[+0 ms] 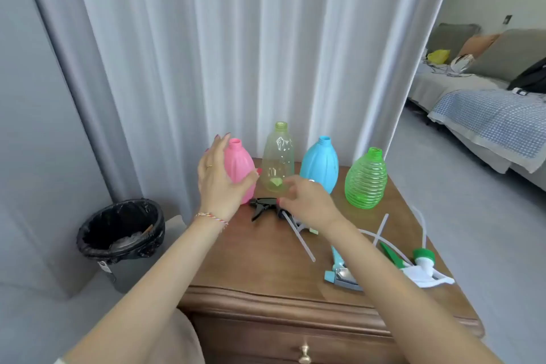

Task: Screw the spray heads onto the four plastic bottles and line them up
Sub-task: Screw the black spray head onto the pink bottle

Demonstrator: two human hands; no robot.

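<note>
Right hand [307, 204] hovers open above the black spray head [263, 206]; left hand [220, 180] grips pink bottle [240, 170].

You get soft, even daylight glowing through the curtain [236, 38]; shadows are faint. The wide lens bends the edges, and your right hand [307, 201] is blurred by motion.

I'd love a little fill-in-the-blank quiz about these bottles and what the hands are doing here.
1. The left hand grips the ____ bottle.
2. None of the ____ bottles has a spray head screwed on yet.
3. The right hand reaches for the black spray head lying on the ____ cabinet.
4. The ribbed green bottle stands farthest ____.

Missing words: pink; four; wooden; right
</note>
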